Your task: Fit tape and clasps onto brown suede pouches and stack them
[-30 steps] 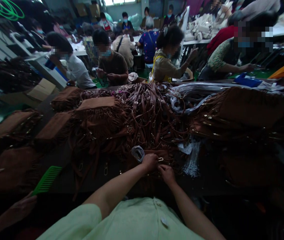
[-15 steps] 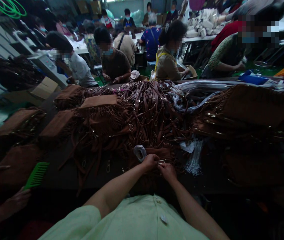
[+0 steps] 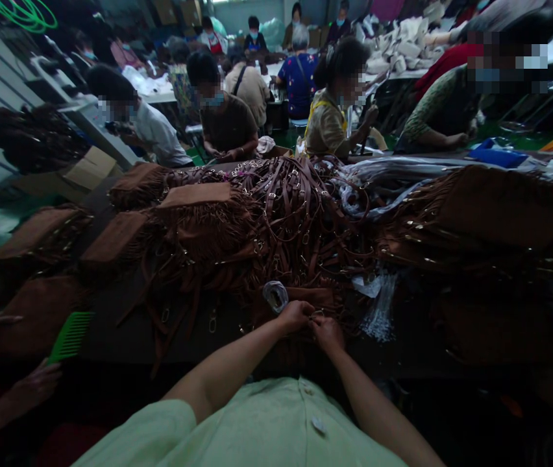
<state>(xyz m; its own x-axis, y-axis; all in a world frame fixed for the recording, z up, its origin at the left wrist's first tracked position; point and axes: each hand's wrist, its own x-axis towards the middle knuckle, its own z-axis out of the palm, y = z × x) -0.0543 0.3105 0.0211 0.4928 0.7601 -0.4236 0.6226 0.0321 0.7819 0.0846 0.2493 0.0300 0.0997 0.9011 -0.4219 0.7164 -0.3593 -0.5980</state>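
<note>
Close together at the table's near side, my left hand (image 3: 296, 316) and my right hand (image 3: 328, 333) pinch at a small metal clasp (image 3: 318, 313). Its loop shows above the right fingertips; the fine detail between my fingers is too dark to make out. Beneath and behind them lies a brown fringed bag (image 3: 322, 297). A roll of pale, clear-looking material (image 3: 275, 296) rests on it, just left of my left hand. Right of my hands is a bundle of thin clear plastic strands (image 3: 380, 311).
A heap of brown straps with metal buckles (image 3: 300, 214) fills the middle. Stacks of fringed bags lie left (image 3: 193, 196) and right (image 3: 505, 207). At the left, another person's hand (image 3: 36, 386) holds a green comb (image 3: 69, 337). Several people sit across the table.
The clasp between my fingers has turned slightly, and my hands have barely moved. The person in the yellow apron opposite has raised a hand. The green comb has shifted a little.
</note>
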